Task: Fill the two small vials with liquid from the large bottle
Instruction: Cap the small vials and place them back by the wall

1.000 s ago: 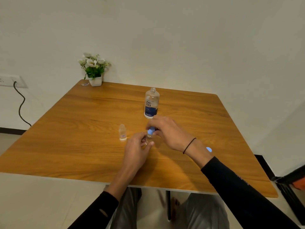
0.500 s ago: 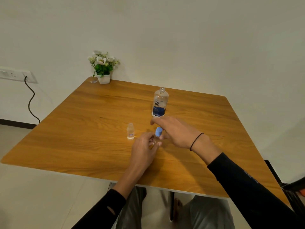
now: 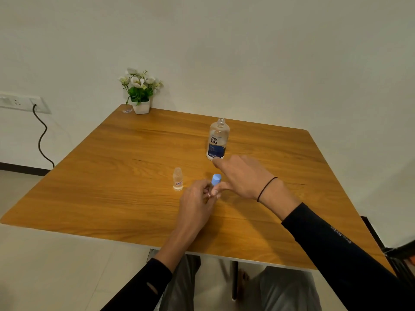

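Beyond the right hand [image 3: 243,176], upright and uncapped: large bottle [image 3: 217,140], fingertips spread wide, nearly touching its base. Left hand [image 3: 197,198] pinches the blue-capped vial [image 3: 216,181]. Second vial [image 3: 177,182] stands just left, untouched.

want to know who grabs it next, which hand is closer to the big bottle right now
Right. The right hand is spread open just in front of the large bottle, fingertips near its base. The left hand is nearer the person, holding the blue-capped vial.
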A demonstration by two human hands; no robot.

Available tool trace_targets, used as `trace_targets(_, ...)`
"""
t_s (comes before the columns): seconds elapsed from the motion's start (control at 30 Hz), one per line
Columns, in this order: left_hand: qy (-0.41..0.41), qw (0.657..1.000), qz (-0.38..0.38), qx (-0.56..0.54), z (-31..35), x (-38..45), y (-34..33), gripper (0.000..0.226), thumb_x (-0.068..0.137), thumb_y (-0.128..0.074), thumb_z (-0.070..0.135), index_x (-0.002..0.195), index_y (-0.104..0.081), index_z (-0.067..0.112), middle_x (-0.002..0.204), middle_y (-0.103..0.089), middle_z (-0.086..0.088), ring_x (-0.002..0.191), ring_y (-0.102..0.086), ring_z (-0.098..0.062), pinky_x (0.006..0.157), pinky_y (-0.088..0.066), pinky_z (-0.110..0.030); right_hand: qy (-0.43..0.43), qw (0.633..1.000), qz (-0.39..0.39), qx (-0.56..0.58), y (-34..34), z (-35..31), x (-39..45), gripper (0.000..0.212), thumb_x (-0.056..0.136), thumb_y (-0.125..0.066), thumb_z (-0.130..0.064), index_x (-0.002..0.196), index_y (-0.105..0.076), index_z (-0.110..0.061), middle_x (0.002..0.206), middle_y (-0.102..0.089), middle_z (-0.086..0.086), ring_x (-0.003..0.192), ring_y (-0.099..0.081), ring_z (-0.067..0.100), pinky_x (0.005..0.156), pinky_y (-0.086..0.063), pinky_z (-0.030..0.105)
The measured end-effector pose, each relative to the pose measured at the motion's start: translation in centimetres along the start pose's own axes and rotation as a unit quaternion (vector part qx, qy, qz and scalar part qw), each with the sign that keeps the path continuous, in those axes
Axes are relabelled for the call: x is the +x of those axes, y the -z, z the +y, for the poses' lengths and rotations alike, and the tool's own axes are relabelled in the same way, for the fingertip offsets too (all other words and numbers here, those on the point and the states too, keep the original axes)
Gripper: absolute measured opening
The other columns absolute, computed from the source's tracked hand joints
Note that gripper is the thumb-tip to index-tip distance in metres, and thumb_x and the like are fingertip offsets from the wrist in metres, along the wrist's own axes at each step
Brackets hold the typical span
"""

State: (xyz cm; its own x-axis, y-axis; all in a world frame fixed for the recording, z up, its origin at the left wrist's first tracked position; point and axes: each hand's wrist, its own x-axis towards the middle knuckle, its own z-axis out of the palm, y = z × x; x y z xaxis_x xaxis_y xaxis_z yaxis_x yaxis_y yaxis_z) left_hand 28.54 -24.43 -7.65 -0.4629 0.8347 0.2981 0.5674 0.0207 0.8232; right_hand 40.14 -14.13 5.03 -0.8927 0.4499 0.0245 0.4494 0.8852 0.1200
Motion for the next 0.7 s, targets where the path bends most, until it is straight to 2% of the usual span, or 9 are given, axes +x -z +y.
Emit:
trace_targets(0.07,0.006,1.0,-0.002,-0.004,0.0,0.0,-0.1,0.018,0.092,-0.08,0.023,0.108,-0.072,0.02,0.094,-0.069,0.008,0.092,-0.068,-0.009,0.084,-0.064,-0.034,0.036,0.998,-0.021,0.045,0.0,-0.3,-0.1,0.027,0.096,-0.067,-0.03,0.113,-0.046,-0.027,0.093,-0.06,-0.001,0.078,-0.058,0.025,0.055,-0.043,0.034)
trace_targets(0.17,0.017,1.0,-0.002,-0.003,0.2,0.1,-0.1,0.015,0.092,-0.08,0.02,0.103,-0.071,0.021,0.091,-0.068,0.008,0.091,-0.069,-0.009,0.086,-0.065,-0.037,0.053,0.998,-0.025,0.013,-0.5,-0.9,-0.2,0.029,0.096,-0.063,-0.014,0.098,-0.039,-0.03,0.086,-0.061,-0.004,0.072,-0.056,0.024,0.05,-0.031,0.029)
trace_targets(0.33,0.025,0.999,-0.026,0.002,1.0,0.6,-0.5,0.022,0.091,-0.081,0.013,0.09,-0.065,0.027,0.084,-0.066,0.016,0.089,-0.071,-0.008,0.086,-0.065,-0.04,0.027,1.0,-0.004,-0.009,-0.5,-0.7,-0.6,0.02,0.1,-0.06,-0.018,0.098,-0.041,-0.025,0.084,-0.057,0.0,0.072,-0.055,0.025,0.049,-0.024,0.029)
trace_targets(0.4,0.025,0.999,-0.036,-0.005,1.4,1.1,-1.3,0.019,0.091,-0.081,0.013,0.09,-0.067,0.026,0.082,-0.068,0.015,0.087,-0.071,-0.005,0.084,-0.064,-0.042,-0.006,1.0,-0.005,0.0,-0.6,-0.1,-1.3,0.016,0.1,-0.06,-0.016,0.107,-0.046,-0.021,0.089,-0.058,0.002,0.079,-0.061,0.029,0.051,-0.026,0.029)
trace_targets(0.47,0.015,0.999,-0.044,-0.02,1.9,1.6,-2.3,0.014,0.09,-0.082,0.015,0.096,-0.072,0.024,0.084,-0.07,0.014,0.087,-0.071,-0.005,0.083,-0.064,-0.043,-0.063,0.996,0.001,0.055,-1.0,1.0,-2.4,0.036,0.099,-0.064,-0.019,0.129,-0.043,-0.019,0.097,-0.06,0.004,0.086,-0.063,0.03,0.055,-0.039,0.03)
trace_targets(0.53,0.015,0.998,-0.053,-0.035,2.4,2.2,-3.5,0.017,0.09,-0.083,0.017,0.103,-0.075,0.022,0.086,-0.071,0.014,0.09,-0.071,-0.007,0.086,-0.065,-0.041,-0.131,0.982,0.037,0.131,-1.3,2.5,-4.3,0.057,0.096,-0.071,-0.03,0.14,-0.036,-0.024,0.101,-0.063,0.003,0.087,-0.064,0.027,0.066,-0.053,0.037)
trace_targets(0.57,0.02,0.997,-0.056,-0.038,2.7,2.6,-4.1,0.02,0.089,-0.085,0.018,0.107,-0.075,0.021,0.087,-0.071,0.014,0.092,-0.071,-0.007,0.088,-0.064,-0.04,-0.163,0.975,0.06,0.14,-1.4,3.4,-5.5,0.055,0.095,-0.071,-0.035,0.139,-0.039,-0.026,0.102,-0.062,0.0,0.087,-0.063,0.024,0.068,-0.053,0.038)
trace_targets(0.63,0.023,0.997,-0.065,-0.028,3.5,3.2,-5.2,0.023,0.089,-0.085,0.022,0.109,-0.075,0.021,0.088,-0.07,0.014,0.094,-0.071,-0.007,0.09,-0.064,-0.04,-0.214,0.967,0.101,0.099,-1.7,5.5,-8.4,0.035,0.097,-0.068,-0.038,0.126,-0.052,-0.026,0.102,-0.063,-0.004,0.09,-0.062,0.022,0.066,-0.047,0.036)
trace_targets(0.7,0.016,0.997,-0.069,-0.02,4.1,3.8,-6.2,0.023,0.089,-0.086,0.024,0.109,-0.075,0.02,0.088,-0.07,0.014,0.094,-0.072,-0.008,0.089,-0.064,-0.042,-0.26,0.957,0.104,0.071,-2.3,7.2,-11.6,0.024,0.098,-0.065,-0.04,0.115,-0.056,-0.027,0.107,-0.062,-0.005,0.094,-0.061,0.021,0.067,-0.05,0.038)
